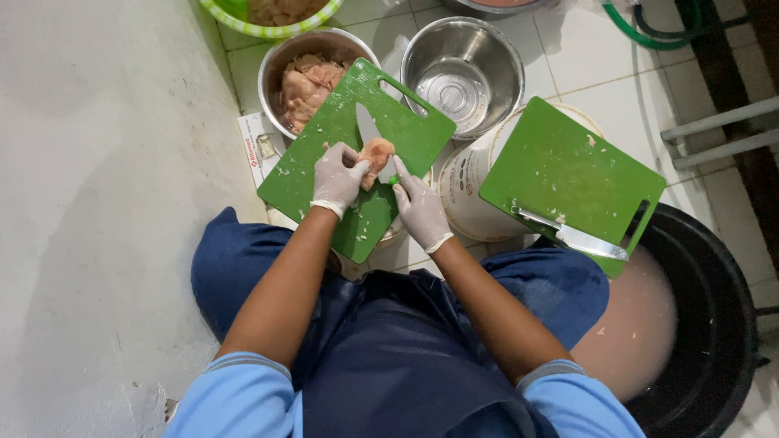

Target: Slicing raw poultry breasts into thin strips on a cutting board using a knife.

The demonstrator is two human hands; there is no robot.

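Both my hands wear white gloves. My left hand (339, 174) presses down on a piece of raw chicken (376, 152) lying on a green cutting board (324, 142). My right hand (419, 207) grips a green-handled knife (369, 134) whose blade lies across the board beside the meat, its tip pointing away from me. The board rests over my lap and a container below.
A steel bowl of raw chicken (304, 85) and an empty steel bowl (461, 73) stand behind the board. A second green board (568, 174) with another knife (580, 241) lies over a white bucket (466, 191). A black tub of cloudy water (690, 324) sits right. Wall at left.
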